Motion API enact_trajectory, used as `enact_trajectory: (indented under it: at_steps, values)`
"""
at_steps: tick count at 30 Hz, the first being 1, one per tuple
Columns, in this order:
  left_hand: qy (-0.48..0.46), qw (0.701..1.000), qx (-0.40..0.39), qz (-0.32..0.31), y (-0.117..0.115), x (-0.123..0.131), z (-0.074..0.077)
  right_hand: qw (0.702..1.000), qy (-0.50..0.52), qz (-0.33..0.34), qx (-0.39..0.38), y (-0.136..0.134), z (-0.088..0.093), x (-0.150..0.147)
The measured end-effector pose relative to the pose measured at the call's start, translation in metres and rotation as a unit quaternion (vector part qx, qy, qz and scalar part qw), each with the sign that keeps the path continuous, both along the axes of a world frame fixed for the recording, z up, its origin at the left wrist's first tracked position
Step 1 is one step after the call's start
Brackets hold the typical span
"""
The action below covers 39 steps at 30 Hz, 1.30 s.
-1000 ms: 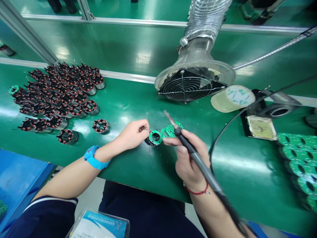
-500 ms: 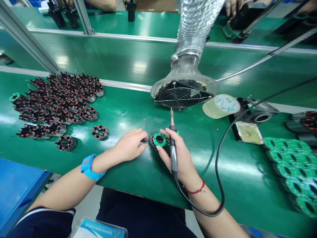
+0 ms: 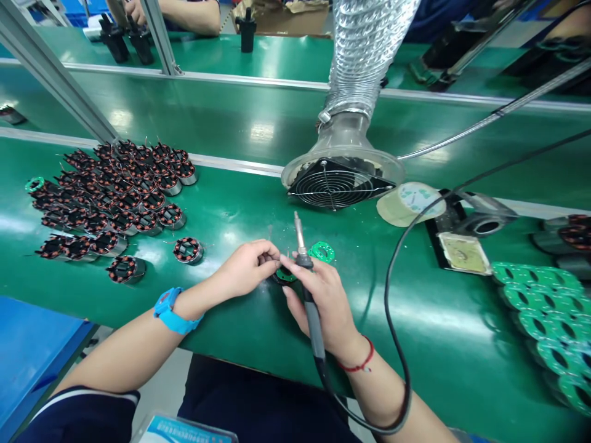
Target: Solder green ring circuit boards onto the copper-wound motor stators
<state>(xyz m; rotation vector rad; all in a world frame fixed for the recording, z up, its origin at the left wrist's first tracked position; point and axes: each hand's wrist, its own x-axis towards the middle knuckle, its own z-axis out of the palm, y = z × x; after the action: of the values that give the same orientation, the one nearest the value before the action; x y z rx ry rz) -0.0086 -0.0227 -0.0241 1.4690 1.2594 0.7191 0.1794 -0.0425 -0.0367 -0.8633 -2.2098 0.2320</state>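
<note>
A soldering iron [image 3: 314, 329] rests in my right hand [image 3: 329, 301], its metal tip pointing up and away from me. The thumb and fingertips of that hand are at a motor stator with a green ring board [image 3: 286, 275] on top, mostly covered by my hands. My left hand [image 3: 249, 264] is closed in a pinch at the stator's left edge; what its fingertips hold, if anything, is hidden. Just beyond my right fingers lies another green ring board [image 3: 329, 247]. To the left, a single copper-wound stator [image 3: 188, 250] stands apart.
Many stators [image 3: 115, 184] crowd the left of the green bench. Above the work hangs a fume extractor fan [image 3: 330, 187] on a foil duct. On the right are a tape roll [image 3: 406, 206], a soldering iron stand [image 3: 487, 224] with sponge, and stacked green boards [image 3: 549, 314]. The iron's cable loops beside my forearm.
My right hand has shifted left towards my left hand, and the iron's tip has swung left with it. More of the loose ring board now shows. The view has tilted slightly.
</note>
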Motion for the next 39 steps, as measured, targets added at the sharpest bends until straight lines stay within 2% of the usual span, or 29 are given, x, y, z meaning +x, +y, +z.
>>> enact_trajectory:
  at_steps: [5, 8, 13, 18, 22, 28, 33, 39]
  values:
    - [-0.045, 0.997, -0.061, 0.014, 0.003, -0.002, 0.002, 0.999, -0.007, -0.039, -0.001, 0.000, 0.000, -0.001]
    - [-0.044, 0.997, -0.056, 0.025, 0.003, -0.002, 0.004, 1.000, 0.014, -0.022, -0.015, 0.001, 0.001, 0.001]
    - [-0.020, 0.998, -0.056, 0.009, 0.005, -0.003, 0.006, 0.997, 0.067, -0.023, -0.034, 0.000, 0.003, 0.004]
    - [-0.054, 0.995, -0.086, -0.012, 0.008, -0.009, 0.005, 0.999, 0.009, -0.009, -0.034, 0.000, -0.002, 0.001]
    - [-0.089, 0.986, -0.141, 0.000, 0.010, -0.008, 0.006, 0.999, 0.013, -0.007, -0.047, 0.001, -0.003, -0.001]
    - [-0.058, 0.992, -0.115, 0.005, 0.010, -0.006, 0.006, 0.990, 0.117, -0.015, -0.074, -0.003, 0.000, 0.007]
    - [-0.035, 0.994, -0.098, -0.020, 0.011, -0.008, 0.003, 0.959, 0.245, -0.050, -0.136, -0.010, -0.007, 0.018]
    - [-0.004, 0.995, -0.091, -0.030, 0.012, -0.009, 0.004, 0.959, 0.247, -0.034, -0.130, -0.013, -0.014, 0.024]
